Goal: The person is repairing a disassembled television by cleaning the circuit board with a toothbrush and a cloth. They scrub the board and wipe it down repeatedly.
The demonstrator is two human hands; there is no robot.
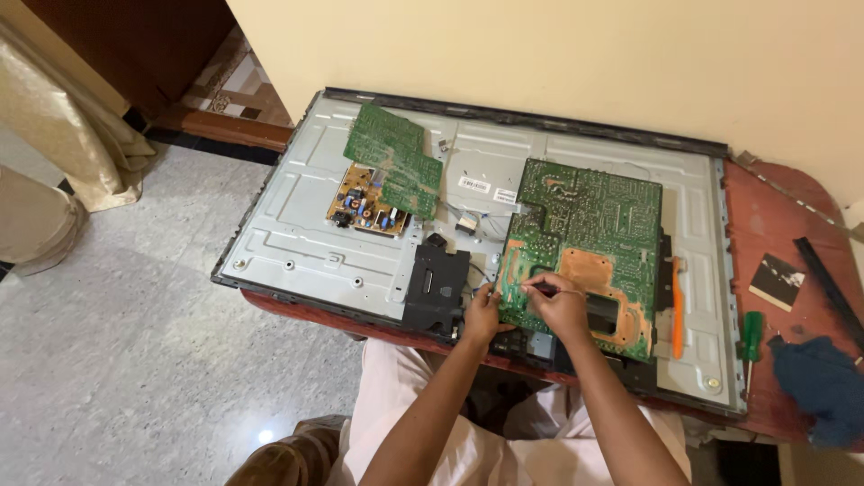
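1. Large green circuit board [585, 238]: lies flat on the grey metal back panel [297, 234]; its near-left edge sits under both your hands.
2. Right hand [560, 306]: rests on that board, grip pinched around a thin dark tool [538, 288] whose tip is too small to make out.
3. Left hand [483, 315]: just left of your right hand, fingertips pressed together against the board's left edge.
4. Black plastic block [435, 288]: just left of your left hand, on the panel.
5. Smaller green board [396, 160]: farther out and left of your grip, overlapping a yellow-brown component board [358, 209].
6. Orange pry tool [677, 306]: right of your right hand, beside the large board's edge.
7. Green-handled screwdriver [751, 337]: farther right, on the red surface [765, 225].
8. Blue cloth [823, 382]: at the surface's far right.
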